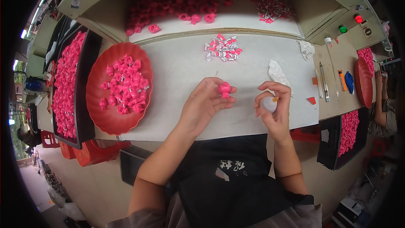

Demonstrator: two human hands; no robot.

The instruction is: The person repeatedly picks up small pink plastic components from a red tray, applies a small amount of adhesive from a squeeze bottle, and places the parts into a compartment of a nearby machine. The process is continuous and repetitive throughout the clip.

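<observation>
A small bright pink plastic figure is pinched between the thumb and fingers of my left hand, above the white-covered worktop. My right hand curls around a small white squeeze bottle with a yellowish tip, apart from the figure. Beyond both hands lies a pile of little white and pink pieces. To the left stands a scalloped red bowl with many pink figure parts in it.
A shelf at the back bears heaps of pink parts. Crumpled tissue lies right of centre, near tweezers and an orange tube. Black trays of pink parts flank both sides. Another person's arm shows at far right.
</observation>
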